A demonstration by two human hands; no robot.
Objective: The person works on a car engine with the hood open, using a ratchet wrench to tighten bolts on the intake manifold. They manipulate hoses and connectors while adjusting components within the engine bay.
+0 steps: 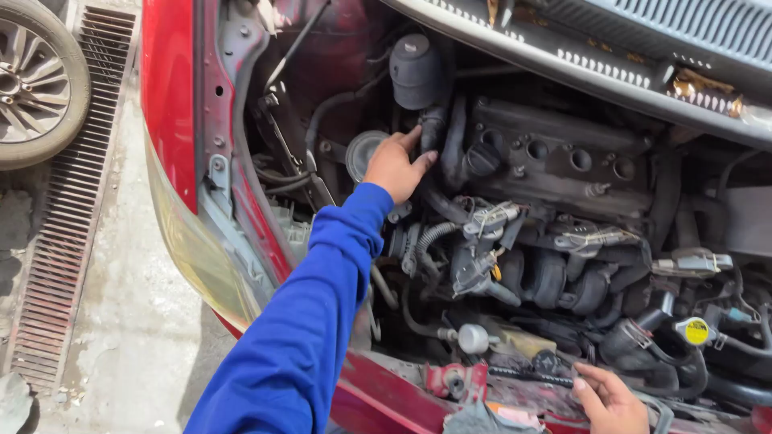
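My left hand [396, 166], on a blue-sleeved arm, reaches deep into the engine bay of a red car [170, 96]. Its thumb and fingertips rest against a black hose [433, 127] just below a dark cylindrical reservoir [416, 71]; the fingers are apart and not wrapped round it. A round grey cap [359, 153] sits just left of that hand. My right hand [609, 399] lies flat on the red front crossmember [402, 394] at the bottom edge, fingers spread, next to a black cable [531, 374]. It holds nothing.
The dark engine cover [555, 161] with round holes lies right of the left hand, above the intake runners [555, 277]. A yellow-labelled cap [696, 330] sits at lower right. The raised hood's grille [643, 40] is overhead. A wheel [32, 80] and floor drain grate [72, 201] are at left.
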